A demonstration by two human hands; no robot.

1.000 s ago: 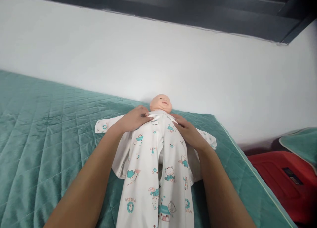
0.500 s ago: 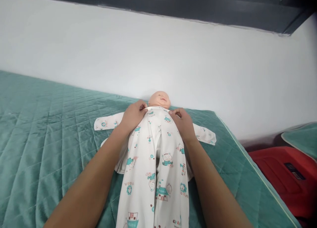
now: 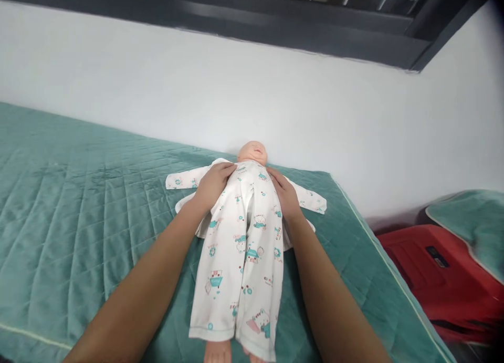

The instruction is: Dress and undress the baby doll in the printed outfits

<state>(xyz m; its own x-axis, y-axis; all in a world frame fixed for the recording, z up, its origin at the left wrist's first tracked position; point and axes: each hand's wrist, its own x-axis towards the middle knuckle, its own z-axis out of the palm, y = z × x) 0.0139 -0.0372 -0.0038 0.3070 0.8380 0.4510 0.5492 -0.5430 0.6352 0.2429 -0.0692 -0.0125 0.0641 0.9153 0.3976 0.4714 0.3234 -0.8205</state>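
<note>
A baby doll lies on its back, its head toward the wall and its feet showing at the bottom. White printed trousers lie along its body, from just below the chin to the ankles. A white printed long-sleeved top is spread beneath, with its sleeves out to both sides. My left hand rests flat on the upper left edge of the trousers, fingers stretched out. On the opposite edge, my right hand also lies with fingers extended. Neither hand visibly pinches the cloth.
The doll lies on a green quilted bed cover whose piped edge runs down the right. A white wall rises behind, under a dark window frame. Right of the bed stands a red plastic object with green cloth behind it.
Both hands have gone from pinching the trousers' top edge to lying flat on its sides. The view has shifted, so the trouser hems and doll's feet now show.
</note>
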